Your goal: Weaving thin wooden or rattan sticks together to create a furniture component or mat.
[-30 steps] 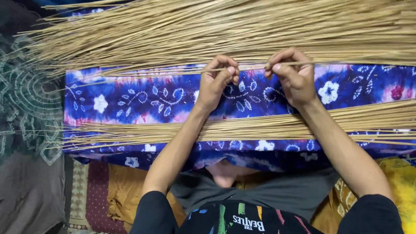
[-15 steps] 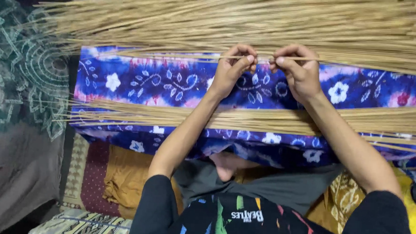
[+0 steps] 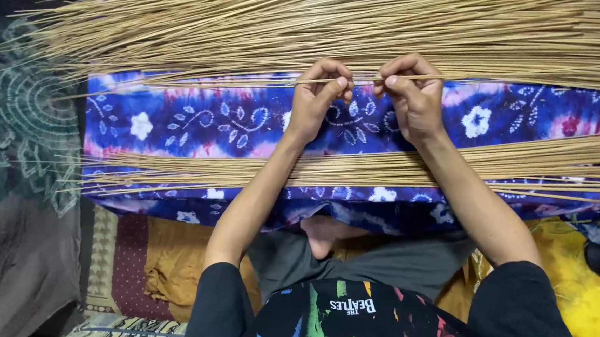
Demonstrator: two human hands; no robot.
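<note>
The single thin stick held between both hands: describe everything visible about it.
The single stick is a thin, straw-coloured, straight sliver, like dried palm-leaf midrib. It lies level above the blue floral cloth, pinched by the left hand and right hand. Its right end runs out toward the upper stick pile.

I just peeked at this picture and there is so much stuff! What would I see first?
First, the big fan of thin straw-coloured sticks spread across the top, and a smaller bundle of the same sticks lying lower down. Between them stretches a bright blue and purple cloth with white flowers. In the middle, the left hand and right hand pinch one single thin stick between them.
</note>
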